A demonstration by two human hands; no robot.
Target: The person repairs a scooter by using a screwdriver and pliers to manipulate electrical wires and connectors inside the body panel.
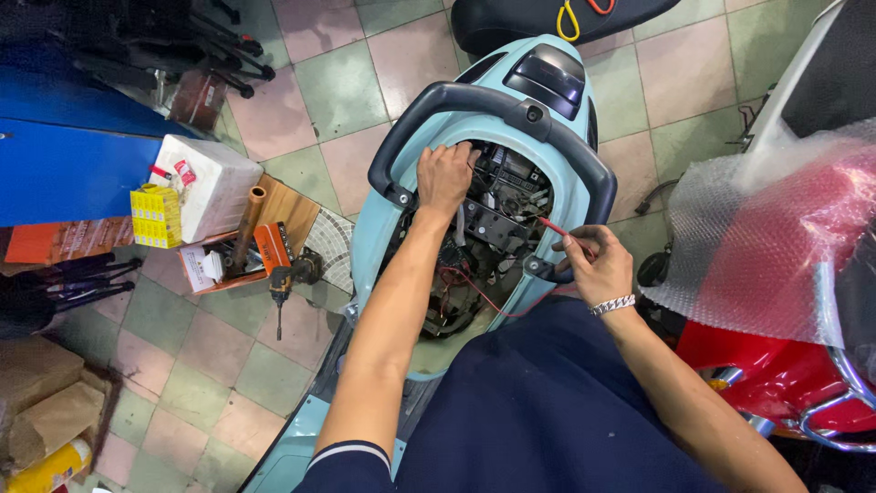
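1. Workshop floor (347, 87) of pale green and pink tiles, seen from above.
2. Light blue scooter (557, 137) stands in the middle, tail away from the camera, seat off, inner compartment (497, 228) open with wiring and brackets exposed. A black grab rail (484, 100) arches over the opening.
3. Left hand (444, 175) reaches down into the upper left of the compartment, just under the rail; fingers curled in on a part inside, which part cannot be told.
4. Right hand (598, 265) sits at the right rim of the opening, metal bracelet (611, 305) on the wrist. Fingers pinched narrow around a red test probe (553, 226).
5. Probe: long axis runs diagonally, tip pointing up and left into the compartment, rear end in the hand. A thin red lead (493, 301) loops across the lower opening.
6. Left of scooter: white foam box (214, 183), yellow cartons (157, 217), orange cordless drill (278, 265) lying on the tiles.
7. Right: red vehicle (776, 365) under bubble wrap (776, 237).
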